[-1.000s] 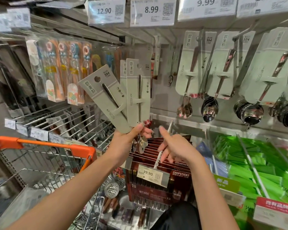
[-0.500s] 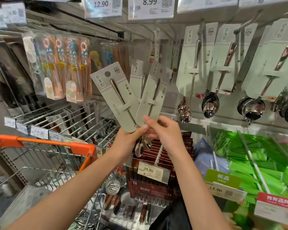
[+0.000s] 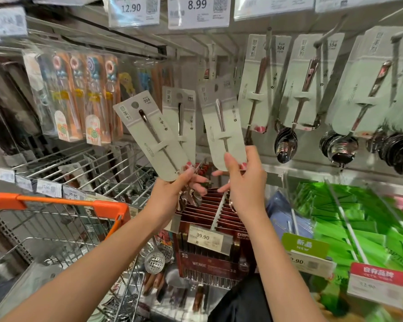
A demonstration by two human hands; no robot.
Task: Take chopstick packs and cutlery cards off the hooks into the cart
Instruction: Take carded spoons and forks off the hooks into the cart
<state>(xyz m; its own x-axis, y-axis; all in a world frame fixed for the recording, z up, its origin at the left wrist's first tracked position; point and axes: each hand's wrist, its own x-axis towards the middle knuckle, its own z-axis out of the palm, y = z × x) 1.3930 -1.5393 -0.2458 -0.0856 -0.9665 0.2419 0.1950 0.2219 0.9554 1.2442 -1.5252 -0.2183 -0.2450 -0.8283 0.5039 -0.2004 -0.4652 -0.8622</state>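
— Between the two hands, what is held up?
— Pale grey-green cardboard cutlery cards, each with a slim steel utensil strapped down its middle. The left hand (image 3: 172,194) pinches the bottom ends of two: a tilted card (image 3: 149,133) leaning left, and a second, upright card (image 3: 179,117) just behind it. Thumb and fingers are curled round them.
— And the right hand (image 3: 244,182)?
— It grips the lower end of a third card (image 3: 221,126), thumb on the front face, fingers wrapped behind. That card stands nearly upright, just right of the other two and apart from them.
— Where is the cart?
— Below and left of the left hand: a wire shopping cart with an orange plastic handle (image 3: 63,203). What lies in it I cannot make out.
— Anything under the hands?
— A row of dark red chopstick packs (image 3: 209,252) hanging on a hook, with a white price tag reading 39.90 (image 3: 205,238) in front. Above and right of the right hand, more grey-green spoon cards (image 3: 307,82) hang on their hooks.
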